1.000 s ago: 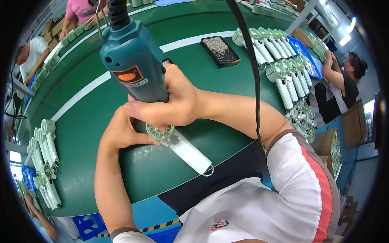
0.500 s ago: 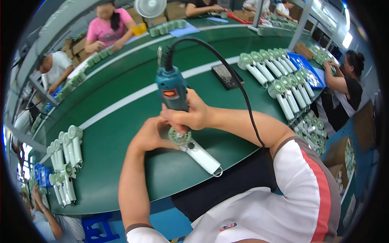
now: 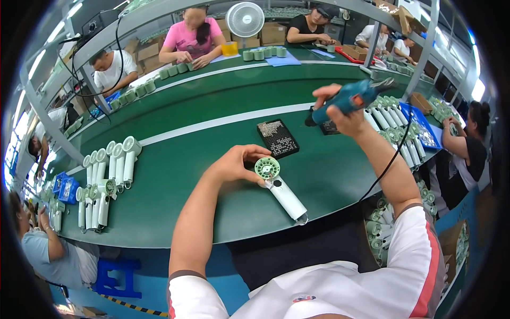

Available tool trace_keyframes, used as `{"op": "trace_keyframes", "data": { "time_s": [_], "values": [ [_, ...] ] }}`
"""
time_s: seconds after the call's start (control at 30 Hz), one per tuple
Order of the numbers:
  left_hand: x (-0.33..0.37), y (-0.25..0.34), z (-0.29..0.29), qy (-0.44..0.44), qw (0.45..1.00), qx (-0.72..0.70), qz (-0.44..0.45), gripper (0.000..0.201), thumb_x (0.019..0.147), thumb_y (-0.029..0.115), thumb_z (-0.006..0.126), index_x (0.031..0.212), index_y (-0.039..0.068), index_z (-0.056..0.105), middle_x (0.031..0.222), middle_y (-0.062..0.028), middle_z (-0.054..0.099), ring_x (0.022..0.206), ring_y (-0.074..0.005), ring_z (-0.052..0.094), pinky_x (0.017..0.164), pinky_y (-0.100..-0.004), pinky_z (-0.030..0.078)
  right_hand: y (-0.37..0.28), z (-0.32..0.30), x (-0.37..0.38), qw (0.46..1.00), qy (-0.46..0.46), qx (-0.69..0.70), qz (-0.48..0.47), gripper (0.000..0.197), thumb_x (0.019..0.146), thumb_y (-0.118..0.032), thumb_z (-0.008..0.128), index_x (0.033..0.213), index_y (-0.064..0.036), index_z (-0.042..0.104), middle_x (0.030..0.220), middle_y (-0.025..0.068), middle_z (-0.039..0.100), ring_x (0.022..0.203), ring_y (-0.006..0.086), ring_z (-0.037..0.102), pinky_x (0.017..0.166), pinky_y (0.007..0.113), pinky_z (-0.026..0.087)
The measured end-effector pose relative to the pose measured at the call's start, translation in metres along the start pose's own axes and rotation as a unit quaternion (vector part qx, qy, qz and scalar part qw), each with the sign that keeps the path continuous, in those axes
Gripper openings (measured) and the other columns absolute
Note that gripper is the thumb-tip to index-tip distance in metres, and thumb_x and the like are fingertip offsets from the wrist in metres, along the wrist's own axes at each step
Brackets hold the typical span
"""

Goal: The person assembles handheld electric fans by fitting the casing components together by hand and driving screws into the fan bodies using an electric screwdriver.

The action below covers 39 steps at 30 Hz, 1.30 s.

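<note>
A handheld fan body with a light green round head and white handle (image 3: 287,199) lies on the green table, a metal loop at its lower end. My left hand (image 3: 241,166) curls round the green head, thumb and fingers gripping its rim. Up and to the right, away from the fan, my right hand (image 3: 348,119) grips a teal electric screwdriver (image 3: 345,102). The tool is tilted, its dark tip toward the left and its cable end to the right, slightly blurred. A black tray of small metal screws (image 3: 277,139) stands beyond the fan.
Fan bodies (image 3: 109,165) stand in rows at left; more (image 3: 404,143) lie at right, beside a blue tray (image 3: 422,127). Another dark tray (image 3: 329,127) is partly hidden by my right hand. The black cable (image 3: 390,165) hangs by my right arm. Several people work around the table.
My right hand has lifted the screwdriver off the fan head and swung it up to the right, tilting it over. My left hand still holds the fan. The view has shifted.
</note>
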<state>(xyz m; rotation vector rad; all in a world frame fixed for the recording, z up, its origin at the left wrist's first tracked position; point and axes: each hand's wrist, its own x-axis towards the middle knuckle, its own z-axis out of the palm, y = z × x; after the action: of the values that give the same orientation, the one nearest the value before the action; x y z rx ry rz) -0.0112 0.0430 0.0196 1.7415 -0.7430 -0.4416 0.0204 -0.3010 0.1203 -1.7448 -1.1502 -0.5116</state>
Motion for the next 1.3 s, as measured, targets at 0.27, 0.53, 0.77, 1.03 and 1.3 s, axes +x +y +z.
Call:
{"op": "trace_keyframes", "data": {
  "time_s": [0.27,0.53,0.77,1.03,1.3],
  "values": [
    [-0.002,-0.001,0.0,0.001,1.0,-0.011,0.006,0.085,0.058,0.011,0.098,0.135,0.001,0.062,0.125,-0.0097,0.072,0.119,-0.0191,0.067,0.11,-0.0374,0.046,0.028,-0.003,-0.074,0.914,-0.285,-0.287,-0.028,0.073,0.061,-0.004,0.086,0.129,-0.0048,0.061,0.136,0.0159,0.061,0.114,0.0356,0.064,0.097,0.043,0.056],
    [-0.001,0.003,0.005,-0.013,0.999,-0.032,-0.008,0.087,0.058,0.004,0.096,0.137,-0.003,0.059,0.131,-0.0136,0.069,0.125,-0.0216,0.064,0.113,-0.0383,0.046,0.059,0.033,-0.08,0.889,-0.323,-0.325,-0.012,0.07,0.069,-0.015,0.08,0.134,-0.0028,0.058,0.148,0.0148,0.052,0.122,0.0347,0.059,0.1,0.042,0.055],
    [-0.001,0.001,0.005,0.014,1.0,-0.003,-0.013,0.086,0.059,0.008,0.098,0.136,0.0,0.061,0.129,-0.0091,0.071,0.122,-0.0193,0.065,0.109,-0.0367,0.048,0.071,0.023,-0.076,0.917,-0.168,-0.35,-0.093,0.046,0.086,0.0,0.058,0.132,0.0,0.061,0.134,0.0216,0.063,0.114,0.0358,0.067,0.1,0.044,0.054],
    [-0.003,-0.01,-0.001,0.003,0.999,-0.023,0.025,0.085,0.059,0.005,0.097,0.136,-0.002,0.06,0.127,-0.0135,0.071,0.118,-0.0206,0.067,0.106,-0.0366,0.051,0.086,0.009,-0.058,0.811,-0.091,-0.429,0.386,0.082,0.084,-0.056,0.073,0.138,0.0039,0.056,0.126,0.0295,0.067,0.117,0.0441,0.065,0.102,0.048,0.051],
    [-0.004,-0.006,0.003,0.006,0.999,-0.048,0.015,0.087,0.055,0.008,0.099,0.133,-0.002,0.062,0.125,-0.0134,0.072,0.117,-0.021,0.068,0.106,-0.0354,0.051,0.103,0.031,-0.071,0.834,-0.06,-0.445,0.322,0.087,0.08,-0.04,0.08,0.148,0.0037,0.047,0.122,0.0298,0.067,0.112,0.0441,0.066,0.099,0.046,0.053]
  ]
}}
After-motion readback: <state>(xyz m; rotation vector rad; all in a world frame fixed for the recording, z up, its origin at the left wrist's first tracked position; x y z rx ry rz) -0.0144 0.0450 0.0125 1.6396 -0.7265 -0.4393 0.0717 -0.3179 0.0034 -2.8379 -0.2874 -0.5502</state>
